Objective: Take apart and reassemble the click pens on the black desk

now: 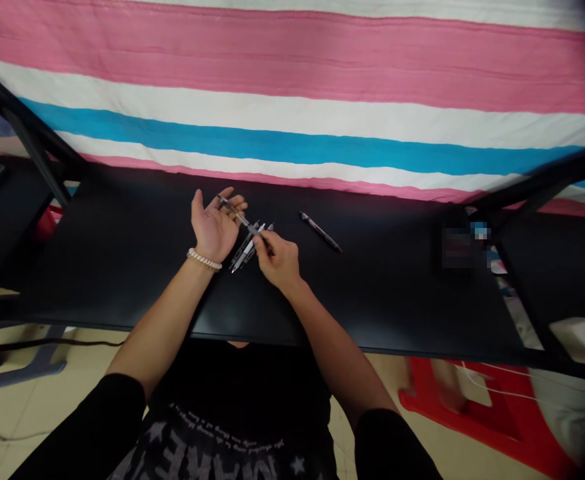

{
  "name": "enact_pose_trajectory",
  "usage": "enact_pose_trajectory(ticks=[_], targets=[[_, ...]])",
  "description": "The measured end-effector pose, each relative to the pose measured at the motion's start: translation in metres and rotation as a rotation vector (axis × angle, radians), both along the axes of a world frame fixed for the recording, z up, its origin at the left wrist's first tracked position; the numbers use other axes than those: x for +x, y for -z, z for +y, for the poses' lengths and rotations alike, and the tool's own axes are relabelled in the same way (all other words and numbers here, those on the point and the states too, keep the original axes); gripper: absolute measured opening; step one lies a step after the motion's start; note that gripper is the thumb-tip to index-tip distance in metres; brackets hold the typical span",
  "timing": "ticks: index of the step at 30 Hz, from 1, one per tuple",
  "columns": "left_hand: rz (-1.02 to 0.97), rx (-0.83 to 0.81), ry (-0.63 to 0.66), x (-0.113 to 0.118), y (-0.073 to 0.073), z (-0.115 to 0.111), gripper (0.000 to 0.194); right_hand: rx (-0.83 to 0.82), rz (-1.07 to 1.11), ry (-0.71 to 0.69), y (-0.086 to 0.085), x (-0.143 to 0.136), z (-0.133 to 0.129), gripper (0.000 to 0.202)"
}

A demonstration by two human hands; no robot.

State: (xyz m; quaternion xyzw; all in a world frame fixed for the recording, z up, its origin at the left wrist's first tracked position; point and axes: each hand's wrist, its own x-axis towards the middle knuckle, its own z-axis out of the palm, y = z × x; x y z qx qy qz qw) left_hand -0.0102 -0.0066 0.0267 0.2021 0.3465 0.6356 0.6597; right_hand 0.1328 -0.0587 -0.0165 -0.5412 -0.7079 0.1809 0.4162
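My right hand [278,260] is closed around one end of a pen [240,217], which slants up and left. The pen's far tip reaches over the fingers of my left hand [216,228]. That left hand lies palm up with its fingers spread, a pale beaded bracelet [204,259] at the wrist. Between the two hands, a small bunch of pens [245,252] rests on the black table, partly covered by my right hand. Off to the right, a single dark pen [321,232] lies alone on the tabletop.
The black table [372,287] has dark metal frame bars [37,157] at both ends. A striped cloth [292,60] hangs behind it. Near the right end sits a dark, blurred object [457,248]. A red stool [487,407] stands below on the right.
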Motion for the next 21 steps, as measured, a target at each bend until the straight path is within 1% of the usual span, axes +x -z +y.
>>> enact_pose_trajectory(ticks=[2,4,5,6,7,9,11,13,15,16,18,20,21], targets=[[0.134,0.036,-0.028,0.001,0.011,0.005,0.05,-0.014,-0.034,0.086,-0.004,0.014,0.005,0.032],[0.339,0.064,-0.099,0.001,0.023,0.009,0.033,-0.059,-0.124,0.172,-0.008,0.033,0.006,0.031],[0.478,0.079,-0.117,0.0,0.029,0.01,0.024,-0.077,-0.192,0.22,-0.009,0.044,0.005,0.029],[0.617,0.097,-0.106,-0.001,0.035,0.01,0.018,-0.087,-0.254,0.275,-0.01,0.055,0.002,0.029],[0.751,0.121,-0.069,-0.002,0.039,0.01,0.017,-0.09,-0.299,0.333,-0.01,0.065,-0.003,0.029],[0.991,0.203,0.022,-0.004,0.044,0.007,0.02,-0.077,-0.378,0.4,-0.009,0.082,-0.015,0.03],[1.173,0.322,0.096,-0.005,0.046,0.002,0.022,-0.048,-0.433,0.471,-0.007,0.091,-0.029,0.032],[1.289,0.424,0.139,-0.005,0.045,-0.002,0.019,-0.018,-0.445,0.512,-0.005,0.092,-0.039,0.038],[1.362,0.46,0.17,-0.005,0.044,-0.005,0.016,-0.016,-0.389,0.477,-0.004,0.084,-0.043,0.039],[1.391,0.457,0.177,-0.005,0.043,-0.006,0.014,-0.031,-0.337,0.424,-0.004,0.078,-0.042,0.035],[1.435,0.43,0.167,-0.007,0.043,-0.007,0.009,-0.079,-0.208,0.273,-0.002,0.061,-0.037,0.027],[1.443,0.402,0.136,-0.009,0.043,-0.007,0.007,-0.129,-0.099,0.137,0.0,0.043,-0.029,0.024],[1.434,0.385,0.123,-0.01,0.043,-0.006,0.007,-0.138,-0.062,0.095,0.001,0.034,-0.024,0.024]])
